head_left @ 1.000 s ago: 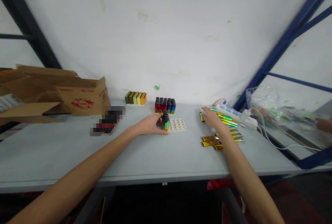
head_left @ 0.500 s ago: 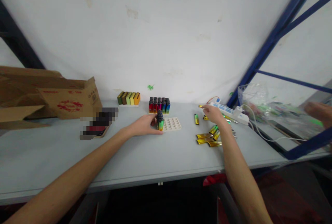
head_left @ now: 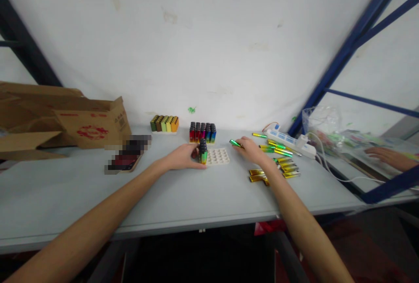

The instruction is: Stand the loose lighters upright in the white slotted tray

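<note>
My left hand point(head_left: 183, 157) is wrapped round the left end of a white tray, its fingers and thumb against a short row of upright green-gold lighters point(head_left: 203, 152) with black tops. To the right of that row, the tray point(head_left: 218, 156) shows bare holes. My right hand point(head_left: 251, 149) pinches a single shiny green lighter point(head_left: 236, 143), tilted, just right of the tray. Under and beside my right forearm lie loose gold and green lighters point(head_left: 257, 172), and more point(head_left: 276, 148) lie further back.
Full blocks of lighters stand by the wall: red to blue point(head_left: 202, 132), and green to orange point(head_left: 164, 123). At left are a cardboard box point(head_left: 93, 128) and a phone point(head_left: 127, 156). A power strip point(head_left: 291, 140) and blue rack post point(head_left: 340, 64) stand right; another person's hand point(head_left: 389, 157) is beyond.
My right hand has moved left from the back of the loose pile and now carries a green lighter near the tray. My left hand stays in place. The other person's hand has shifted left.
</note>
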{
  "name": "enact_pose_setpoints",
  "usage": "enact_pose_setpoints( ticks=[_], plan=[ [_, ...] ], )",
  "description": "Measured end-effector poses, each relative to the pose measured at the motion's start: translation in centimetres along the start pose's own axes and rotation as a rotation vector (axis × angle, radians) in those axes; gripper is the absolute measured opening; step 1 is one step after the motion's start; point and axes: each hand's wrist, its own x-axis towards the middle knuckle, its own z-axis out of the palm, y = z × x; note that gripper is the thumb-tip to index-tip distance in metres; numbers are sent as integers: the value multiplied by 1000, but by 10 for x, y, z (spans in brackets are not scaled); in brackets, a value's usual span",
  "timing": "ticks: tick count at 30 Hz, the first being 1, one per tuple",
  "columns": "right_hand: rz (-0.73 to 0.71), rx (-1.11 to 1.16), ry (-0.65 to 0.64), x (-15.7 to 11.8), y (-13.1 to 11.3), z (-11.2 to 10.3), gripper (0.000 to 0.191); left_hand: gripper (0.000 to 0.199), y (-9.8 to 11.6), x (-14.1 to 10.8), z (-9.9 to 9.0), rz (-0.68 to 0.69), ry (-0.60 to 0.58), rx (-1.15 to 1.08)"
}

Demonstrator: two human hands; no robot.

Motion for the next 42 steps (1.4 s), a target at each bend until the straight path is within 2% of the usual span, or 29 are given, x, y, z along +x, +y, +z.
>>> enact_pose_setpoints(
  ticks=[5,10,12,15,19,24,29,37,42],
  plan=[
    [-43,510,75,-3,-37,1,26,69,-3,-1,-3,25,-25,-31],
    [64,841,98,0,-62,14,43,71,-2,-1,-4,41,-26,-34],
    [115,831,152,2,-67,17,51,72,-2,-1,-4,42,-29,-37],
    [159,701,281,1,-71,19,59,73,-1,-1,-4,38,-27,-38],
    [173,576,378,0,-74,22,56,74,-1,-2,-4,38,-30,-35],
    [155,572,365,-1,-80,27,42,73,-3,-1,-3,41,-29,-40],
    [142,569,328,-1,-82,27,41,75,-5,-1,-1,48,-11,-87],
    [94,585,361,-3,-79,24,37,74,-8,-1,-1,66,-2,-156],
    [-31,567,324,-2,-76,27,31,73,-7,-2,-2,74,-16,-136]
  ],
)
